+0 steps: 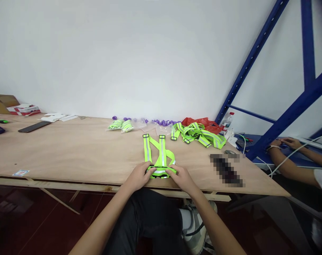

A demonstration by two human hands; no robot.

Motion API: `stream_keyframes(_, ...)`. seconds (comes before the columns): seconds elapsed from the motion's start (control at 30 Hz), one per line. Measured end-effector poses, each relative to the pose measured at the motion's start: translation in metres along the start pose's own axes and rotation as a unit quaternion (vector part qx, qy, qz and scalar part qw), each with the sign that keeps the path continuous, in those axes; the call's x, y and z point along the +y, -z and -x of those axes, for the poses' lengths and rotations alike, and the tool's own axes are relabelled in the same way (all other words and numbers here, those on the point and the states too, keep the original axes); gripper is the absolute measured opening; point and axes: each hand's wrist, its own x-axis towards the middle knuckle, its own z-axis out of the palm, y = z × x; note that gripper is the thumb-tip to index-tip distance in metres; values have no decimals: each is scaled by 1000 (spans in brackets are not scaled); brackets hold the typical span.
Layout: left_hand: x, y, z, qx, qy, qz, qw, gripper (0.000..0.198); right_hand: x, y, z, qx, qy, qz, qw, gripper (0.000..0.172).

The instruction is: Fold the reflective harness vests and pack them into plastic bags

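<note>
A neon-yellow reflective vest (162,153) made of straps lies on the wooden table in front of me, its two shoulder straps stretched away from me. My left hand (142,174) grips the left end of its waistband near the table's front edge. At the right end of the same band, my right hand (181,176) has its thumb and fingers closed on the strap. Silvery stripes run along the straps, and black buckles sit at their far ends. My fingers hide parts of the band's ends.
More reflective straps (199,134) lie heaped beside a red plastic bag (203,123). Bagged straps (127,126) and small purple rolls (164,123) line the wall. A bottle (226,122) stands near the blue rack (275,131). Another person's arms (291,159) are at right.
</note>
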Motion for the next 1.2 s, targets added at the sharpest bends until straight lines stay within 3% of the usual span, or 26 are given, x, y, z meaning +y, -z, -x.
stream_keyframes(0.33, -15, -3, -16, -24, 17, -11, 1000, 45, 14, -1, -10, -10, -1, 3, 1000, 30)
stream_keyframes(0.53, -15, -2, -17, -27, -6, -34, 999, 46, 11, 5, -13, -56, -39, -24, 997, 35)
stream_keyframes(0.77, -18, -6, -21, -32, 23, -61, 997, 47, 12, 12, -23, -102, -48, -77, 991, 45)
stream_keyframes(1.03, -21, -5, -27, -60, 44, -73, 995, 56, 6, 24, -45, -182, -57, -80, 978, 38)
stream_keyframes(1.2, -23, -11, -27, -65, 54, -107, 991, 54, 11, 19, -43, -166, -55, -96, 980, 36)
